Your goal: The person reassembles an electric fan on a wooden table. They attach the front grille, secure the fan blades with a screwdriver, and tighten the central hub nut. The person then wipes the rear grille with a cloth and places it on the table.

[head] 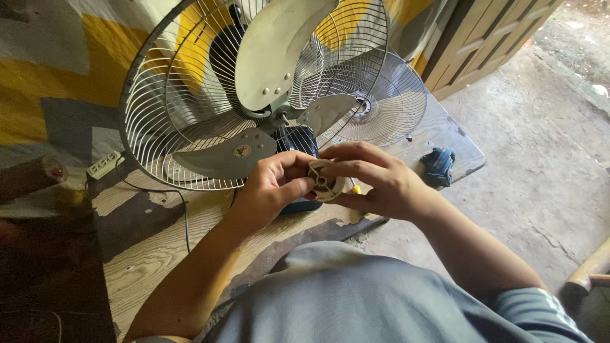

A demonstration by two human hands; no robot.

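Both hands hold one small round cap (325, 180) between them. The left hand (272, 188) and right hand (375, 179) grip it just below the fan (254, 95).

A worn wooden desk (159, 248) carries the fan's rear wire guard (184, 127), a loose front grille (394, 108), a crumpled blue cloth (438, 166) — and a white power strip (103, 164).

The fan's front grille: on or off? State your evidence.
Off. The front grille lies on the table behind the fan; the blades stand uncovered in the rear grille.
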